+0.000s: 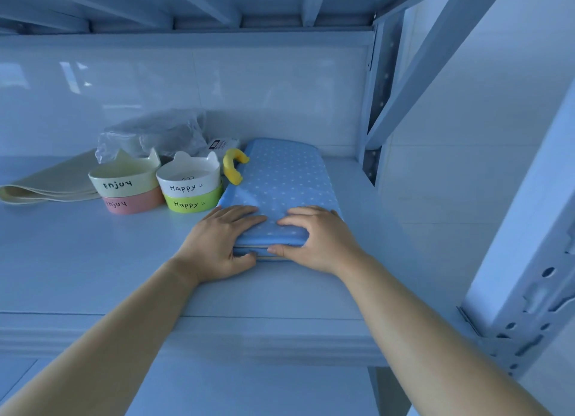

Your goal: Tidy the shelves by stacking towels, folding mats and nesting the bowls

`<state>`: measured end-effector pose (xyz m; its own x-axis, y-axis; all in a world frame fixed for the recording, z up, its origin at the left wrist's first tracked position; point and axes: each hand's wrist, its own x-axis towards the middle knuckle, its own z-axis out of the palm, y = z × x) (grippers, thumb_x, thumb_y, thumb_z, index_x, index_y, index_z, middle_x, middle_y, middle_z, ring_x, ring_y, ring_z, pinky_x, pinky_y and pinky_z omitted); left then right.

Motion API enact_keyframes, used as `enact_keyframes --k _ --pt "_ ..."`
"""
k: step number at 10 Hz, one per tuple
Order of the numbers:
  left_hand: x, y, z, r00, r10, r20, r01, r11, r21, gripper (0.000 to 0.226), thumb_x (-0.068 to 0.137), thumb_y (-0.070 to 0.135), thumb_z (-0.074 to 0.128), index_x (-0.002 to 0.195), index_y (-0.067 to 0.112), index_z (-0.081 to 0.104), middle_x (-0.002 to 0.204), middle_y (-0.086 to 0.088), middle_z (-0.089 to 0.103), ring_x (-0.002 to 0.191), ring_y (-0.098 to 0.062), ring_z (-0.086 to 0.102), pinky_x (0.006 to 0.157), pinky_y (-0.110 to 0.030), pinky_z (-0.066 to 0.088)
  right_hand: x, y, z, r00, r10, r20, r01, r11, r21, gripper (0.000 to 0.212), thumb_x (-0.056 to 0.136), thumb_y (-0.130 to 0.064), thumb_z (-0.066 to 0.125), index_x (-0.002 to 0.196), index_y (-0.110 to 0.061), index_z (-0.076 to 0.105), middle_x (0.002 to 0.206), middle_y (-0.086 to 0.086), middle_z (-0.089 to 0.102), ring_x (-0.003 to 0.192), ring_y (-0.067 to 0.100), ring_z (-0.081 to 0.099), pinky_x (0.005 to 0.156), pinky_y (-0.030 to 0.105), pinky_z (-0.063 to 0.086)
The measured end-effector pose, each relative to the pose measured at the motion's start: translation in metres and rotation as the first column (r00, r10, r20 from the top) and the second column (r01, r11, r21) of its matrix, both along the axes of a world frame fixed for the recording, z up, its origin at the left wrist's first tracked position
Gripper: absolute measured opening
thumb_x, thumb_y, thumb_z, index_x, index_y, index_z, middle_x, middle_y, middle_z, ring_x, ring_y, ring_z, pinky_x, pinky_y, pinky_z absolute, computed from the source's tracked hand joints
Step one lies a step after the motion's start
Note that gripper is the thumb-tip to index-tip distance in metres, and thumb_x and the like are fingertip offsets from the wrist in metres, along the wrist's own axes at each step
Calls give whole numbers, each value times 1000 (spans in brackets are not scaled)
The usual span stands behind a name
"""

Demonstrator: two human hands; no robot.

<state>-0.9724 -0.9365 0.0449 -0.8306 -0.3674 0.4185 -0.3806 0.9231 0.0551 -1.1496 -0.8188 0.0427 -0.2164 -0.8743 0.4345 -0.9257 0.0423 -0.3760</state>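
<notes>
A folded blue mat with white dots (281, 179) lies on the shelf (93, 260), its near end toward me. My left hand (217, 244) grips that near end, fingers on top and thumb against the folded edge. My right hand (314, 238) grips it beside the left, fingers curled on top, thumb at the edge. To the left stand two bowl stacks: a cream "Enjoy" bowl (124, 179) in a pink one (133, 202), and a white "Happy" bowl (188, 177) in a green one (194, 202). A folded beige cloth (53, 182) lies far left.
A small yellow curved toy (234, 166) rests against the mat's left side. A crumpled clear plastic bag (155, 135) and a white packet (222, 144) sit behind the bowls. A metal upright (529, 275) and a diagonal brace (429, 64) bound the shelf's right side.
</notes>
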Motion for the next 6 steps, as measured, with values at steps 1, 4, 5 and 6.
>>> enact_keyframes --k 1,4,5,6 --pt "0 -1 -1 999 5 -35 -5 1000 1 71 64 52 42 129 24 53 136 0 50 126 -18 46 106 -46 35 4 -1 0 1000 2 0 -2 1000 10 53 68 -64 67 113 -35 63 128 -13 55 124 10 43 105 39 28" --pt "19 16 -9 994 78 -81 -83 995 -57 48 84 41 57 129 27 53 134 3 53 125 -17 47 107 -41 31 40 14 7 983 -109 -148 123 988 90 44 86 -50 55 125 -27 55 128 -7 54 120 19 46 98 37 38" --pt "47 27 -14 991 76 -106 -79 997 -22 46 87 42 52 132 30 48 136 4 49 125 -18 45 104 -40 36 64 28 7 978 -131 -164 141 989 51 42 87 -42 57 125 -25 54 127 -5 53 119 20 46 94 34 40" --pt "81 39 -10 991 77 -106 -79 997 -15 42 89 42 48 130 30 48 137 5 47 121 -19 48 100 -37 38 92 41 11 976 -147 -162 155 987 42 42 87 -39 58 126 -24 54 127 -5 53 119 20 47 92 33 42"
